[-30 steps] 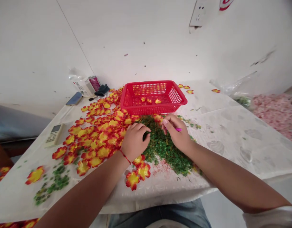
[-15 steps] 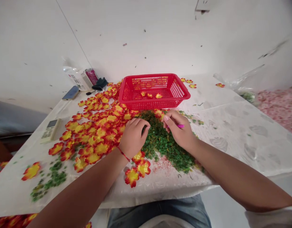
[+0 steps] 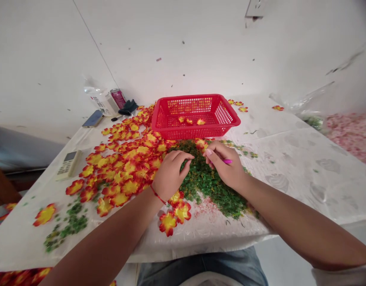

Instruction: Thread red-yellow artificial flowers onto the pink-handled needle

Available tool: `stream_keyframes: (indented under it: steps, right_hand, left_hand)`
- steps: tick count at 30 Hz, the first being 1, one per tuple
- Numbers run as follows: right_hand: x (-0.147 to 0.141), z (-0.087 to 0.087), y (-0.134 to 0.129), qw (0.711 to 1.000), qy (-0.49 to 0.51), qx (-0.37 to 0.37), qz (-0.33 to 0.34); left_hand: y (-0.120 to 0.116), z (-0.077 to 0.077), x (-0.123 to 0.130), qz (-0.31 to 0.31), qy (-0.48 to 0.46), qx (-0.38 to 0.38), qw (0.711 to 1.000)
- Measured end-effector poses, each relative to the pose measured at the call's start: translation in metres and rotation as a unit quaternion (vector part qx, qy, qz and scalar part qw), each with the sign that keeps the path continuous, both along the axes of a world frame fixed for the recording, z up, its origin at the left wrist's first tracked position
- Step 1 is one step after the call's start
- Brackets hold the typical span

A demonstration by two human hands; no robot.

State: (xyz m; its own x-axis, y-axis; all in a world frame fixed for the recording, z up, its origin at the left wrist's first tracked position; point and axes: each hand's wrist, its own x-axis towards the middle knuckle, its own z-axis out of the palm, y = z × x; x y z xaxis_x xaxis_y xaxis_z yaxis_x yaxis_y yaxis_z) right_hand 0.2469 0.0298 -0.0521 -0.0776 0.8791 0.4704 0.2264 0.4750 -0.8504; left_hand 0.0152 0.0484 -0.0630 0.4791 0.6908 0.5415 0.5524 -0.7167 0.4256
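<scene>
Over the pile of small green artificial plastic pieces, my left hand has its fingers curved and its thumb a little apart from the forefinger, with nothing visible between them. My right hand is closed around a thin magenta stick-like tool, whose end juts out behind the thumb. The tool's tip is hidden by the fingers. Left of my hands spreads a heap of red-edged yellow fabric flowers. A red plastic basket behind the green pile holds a few small flowers.
At the left lie a white remote control and a phone. Near the wall stand a purple can and a white package. Pink petals fill the far right. Loose flowers lie near the front edge.
My left thumb and forefinger have parted slightly from a closed loop. My right hand keeps the magenta tool in nearly the same place. The view has shifted a little.
</scene>
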Motion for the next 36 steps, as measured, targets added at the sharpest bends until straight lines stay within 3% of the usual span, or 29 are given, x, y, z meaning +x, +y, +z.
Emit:
stream_keyframes:
  steps: [6, 14, 21, 28, 36]
  right_hand:
    - [0.0002, -0.0016, 0.0004, 0.999, 0.039, -0.004, 0.014]
    - [0.0003, 0.0023, 0.0023, 0.998, 0.065, 0.011, 0.016]
    - [-0.0012, 0.0004, 0.0014, 0.998, 0.063, -0.005, 0.024]
    - [-0.0013, -0.0026, 0.0014, 0.999, 0.051, -0.004, 0.01]
    - [-0.0018, 0.0056, -0.0021, 0.995, 0.097, 0.014, 0.031]
  left_hand:
    - [0.0009, -0.0016, -0.0002, 0.002, 0.002, 0.012, 1.0]
    - [-0.0009, 0.0057, -0.002, 0.105, 0.061, 0.032, 0.992]
    - [-0.0015, 0.0043, 0.0037, 0.019, 0.114, 0.033, 0.993]
    - [0.0005, 0.0039, 0.005, 0.027, 0.132, 0.033, 0.99]
    - [0.0018, 0.0034, 0.0025, 0.006, -0.007, 0.021, 1.0]
